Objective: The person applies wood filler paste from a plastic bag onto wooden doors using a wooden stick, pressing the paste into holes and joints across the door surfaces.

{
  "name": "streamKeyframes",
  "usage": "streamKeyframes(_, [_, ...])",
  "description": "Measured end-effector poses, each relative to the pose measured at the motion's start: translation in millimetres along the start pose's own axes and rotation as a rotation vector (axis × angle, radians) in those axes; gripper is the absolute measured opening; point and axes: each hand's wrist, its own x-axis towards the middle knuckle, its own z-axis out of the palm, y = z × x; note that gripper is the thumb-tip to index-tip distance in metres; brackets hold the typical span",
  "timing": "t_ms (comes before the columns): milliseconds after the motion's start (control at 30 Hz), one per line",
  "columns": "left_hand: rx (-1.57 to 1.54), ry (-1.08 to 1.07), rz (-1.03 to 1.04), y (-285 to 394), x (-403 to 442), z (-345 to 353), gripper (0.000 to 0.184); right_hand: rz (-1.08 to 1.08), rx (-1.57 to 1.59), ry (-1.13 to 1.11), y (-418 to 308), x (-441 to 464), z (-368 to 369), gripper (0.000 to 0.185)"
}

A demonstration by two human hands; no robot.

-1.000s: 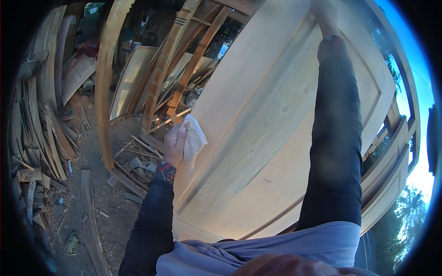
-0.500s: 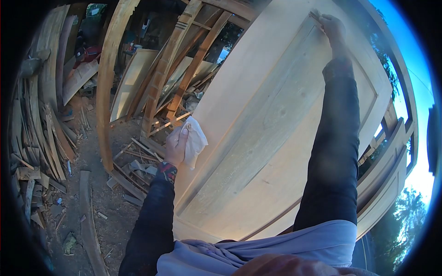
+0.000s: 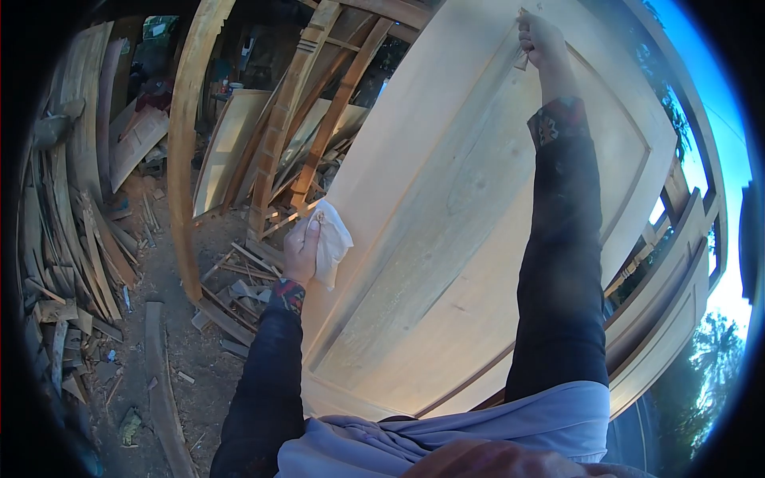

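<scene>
Just now, right hand point(image 3: 543, 44): stretched to the far end of the pale wooden panel point(image 3: 446, 231), closed around a slim tool point(image 3: 521, 60), too small in view to identify.
Slim tool: swung over the past half second from a leftward slant to a nearly lengthwise line, now close beside the far end of the moulding line point(image 3: 411, 187). Touching the wood or held just off it, impossible to say.
Meaning of the shift: likely places the work at the far left corner of the recessed field, rather than over its broad middle.
Left hand point(image 3: 301, 248): gripping a crumpled white cloth point(image 3: 332, 247), thumb on top, hardly moved since the earlier views.
White cloth: hanging loosely from the grip, just beside the panel's left edge.
Wooden panel: laid slantwise across the centre, running from near left to far right, between and beyond both hands.
Right side: crowded with more panels point(image 3: 661, 334), set close together at an angle.
Left side: lined with a tall wooden post point(image 3: 182, 159), heaped scrap boards point(image 3: 80, 207) and a long plank point(image 3: 165, 382) lying on the dirt ground point(image 3: 199, 406).
</scene>
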Motion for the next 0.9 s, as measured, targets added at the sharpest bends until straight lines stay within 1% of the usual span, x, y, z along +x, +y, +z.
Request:
streamKeyframes(33, [0.015,0.002,0.005,0,0,0,0.032,0.015,0.004,-0.002,4,4,7,0.010])
streamKeyframes(67, [0.029,0.006,0.009,0,0,0,0.032,0.006,-0.111,0.026,9,7,15,0.008])
streamKeyframes(133, [0.024,-0.067,-0.047,2,0,-6,0.035,-0.011,-0.346,0.090,19,12,27,0.007])
streamKeyframes(167, [0.023,-0.110,-0.075,2,0,-8,0.037,-0.115,-0.685,0.177,22,17,34,0.011])
streamKeyframes(233, [0.001,-0.048,-0.031,3,0,-2,0.032,-0.318,-1.359,0.354,31,37,42,0.021])
streamKeyframes(267, [-0.008,-0.015,-0.009,2,0,-1,0.030,-0.412,-1.528,0.308,33,42,43,0.020])
streamKeyframes(333, [-0.020,-0.023,-0.024,-3,0,-1,0.031,-0.605,-1.863,0.197,34,39,49,0.025])
streamKeyframes(433, [-0.009,-0.052,-0.063,-6,0,-2,0.034,-0.290,-1.285,0.436,26,32,65,0.022])
streamKeyframes(533, [0.008,-0.060,-0.091,-11,-2,-3,0.037,-0.547,-1.781,0.183,34,32,44,0.027])
streamKeyframes(633, [0.023,-0.068,-0.093,-11,-2,-3,0.038,-0.472,-1.082,0.420,34,4,34,0.031])
streamKeyframes(733, [0.000,-0.072,-0.095,-11,-1,-4,0.038,-0.268,-1.171,0.321,-2,-34,28,0.034])
streamKeyframes(833, [-0.041,-0.079,-0.102,-10,-2,-2,0.038,-0.330,-0.983,0.333,4,-22,13,0.034])
streamKeyframes(900, [-0.039,-0.067,-0.096,-10,-2,-3,0.038,-0.339,-1.037,0.344,4,-5,13,0.033])
